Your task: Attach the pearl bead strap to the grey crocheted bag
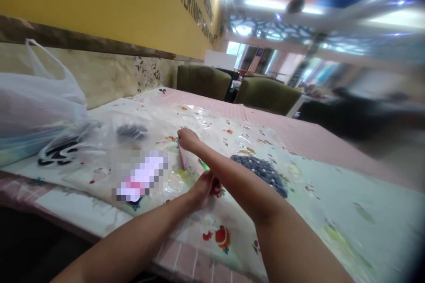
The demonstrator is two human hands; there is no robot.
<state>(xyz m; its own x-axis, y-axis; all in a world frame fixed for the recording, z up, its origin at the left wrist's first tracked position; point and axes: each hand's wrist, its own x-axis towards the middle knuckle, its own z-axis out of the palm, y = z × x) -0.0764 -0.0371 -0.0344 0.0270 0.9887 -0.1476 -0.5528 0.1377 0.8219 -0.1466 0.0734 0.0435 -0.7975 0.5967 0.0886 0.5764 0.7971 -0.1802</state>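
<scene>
My right hand [187,138] reaches forward across my left arm and is closed around a pink pen-like tool [181,157], tip down on a patterned cloth under clear plastic [232,141]. My left hand [204,188] lies nearer to me, fingers curled on the cloth, with a green stick [203,164] showing just beyond it; whether it grips that stick I cannot make out. A patch of dark beads [262,172] lies on the cloth to the right of both hands.
A white plastic bag [36,106] sits at the left on the table [315,139]. A smaller clear bag with dark items [131,131] lies beside it. Scissors [162,91] rest at the far edge. Green chairs [265,95] stand behind; a yellow wall runs along the left.
</scene>
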